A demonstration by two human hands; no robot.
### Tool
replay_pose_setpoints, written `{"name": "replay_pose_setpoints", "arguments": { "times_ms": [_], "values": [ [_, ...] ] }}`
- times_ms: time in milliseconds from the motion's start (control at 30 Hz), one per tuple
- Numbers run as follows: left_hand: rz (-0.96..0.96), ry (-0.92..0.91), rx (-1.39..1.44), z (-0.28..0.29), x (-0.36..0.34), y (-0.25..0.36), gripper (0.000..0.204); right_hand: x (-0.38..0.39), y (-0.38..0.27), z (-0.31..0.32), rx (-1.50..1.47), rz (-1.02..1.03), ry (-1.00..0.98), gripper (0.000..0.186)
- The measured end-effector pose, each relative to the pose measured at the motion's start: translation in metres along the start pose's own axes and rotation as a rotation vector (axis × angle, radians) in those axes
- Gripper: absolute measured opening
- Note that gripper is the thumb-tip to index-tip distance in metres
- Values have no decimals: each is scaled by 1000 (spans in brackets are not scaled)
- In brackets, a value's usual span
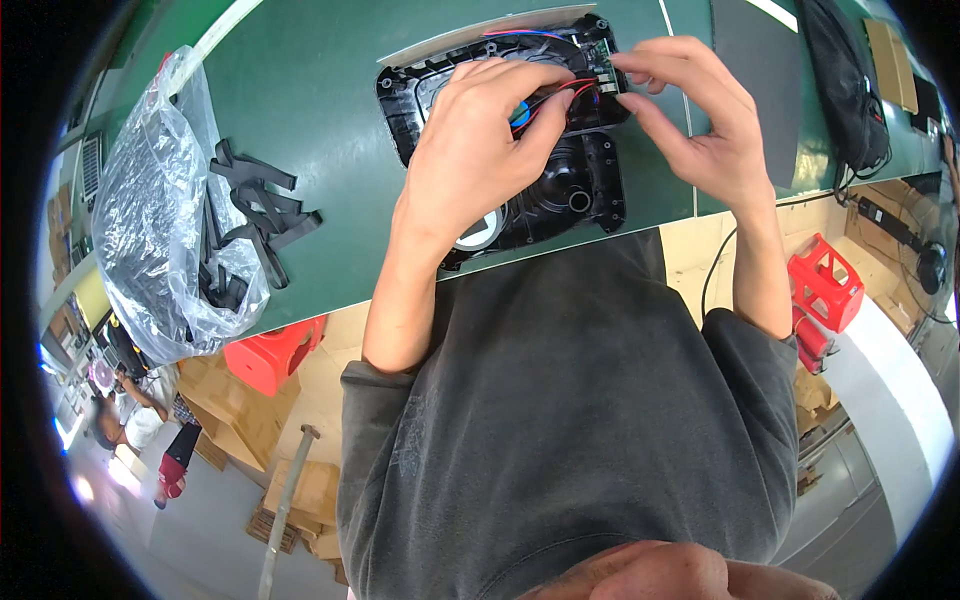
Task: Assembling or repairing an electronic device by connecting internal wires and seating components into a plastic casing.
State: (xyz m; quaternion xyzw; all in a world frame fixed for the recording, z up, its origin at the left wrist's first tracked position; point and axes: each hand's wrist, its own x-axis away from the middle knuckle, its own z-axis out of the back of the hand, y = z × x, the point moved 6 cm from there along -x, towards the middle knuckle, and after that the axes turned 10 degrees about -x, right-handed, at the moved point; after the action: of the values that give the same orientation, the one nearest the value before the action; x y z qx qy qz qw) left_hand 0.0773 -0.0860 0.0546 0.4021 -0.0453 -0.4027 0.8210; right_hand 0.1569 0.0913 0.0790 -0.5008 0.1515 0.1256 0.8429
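A black plastic housing (590,190) with round openings lies on the green table (310,110), close to its near edge. My left hand (480,150) rests over the housing's middle, fingers pinching red and black wires (562,92) beside a blue part. My right hand (700,120) pinches a small green circuit board (606,68) at the housing's upper right corner. Both hands meet at the board and wires. The left hand covers much of the housing's centre.
A clear plastic bag (150,220) with black strips (265,205) spilling out lies on the table's left. A dark mat (760,70) and black bag (845,90) sit right. Red stools (825,280) and cardboard boxes (300,490) stand on the floor below.
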Motion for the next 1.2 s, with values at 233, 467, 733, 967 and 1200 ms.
{"name": "replay_pose_setpoints", "arguments": {
  "times_ms": [233,467,733,967,1200],
  "values": [
    [-39,132,-171,8,1,9,23,1,0,-5,46,-17,-55,37],
    [-62,295,-150,2,7,12,28,0,1,-6,219,51,-256,36],
    [-45,371,-98,10,7,10,27,2,1,-4,200,219,-179,31],
    [24,394,241,21,3,20,21,-17,-5,10,103,293,95,29],
    [30,347,45,17,0,24,24,-25,-3,7,-26,307,88,24]
  ]
}}
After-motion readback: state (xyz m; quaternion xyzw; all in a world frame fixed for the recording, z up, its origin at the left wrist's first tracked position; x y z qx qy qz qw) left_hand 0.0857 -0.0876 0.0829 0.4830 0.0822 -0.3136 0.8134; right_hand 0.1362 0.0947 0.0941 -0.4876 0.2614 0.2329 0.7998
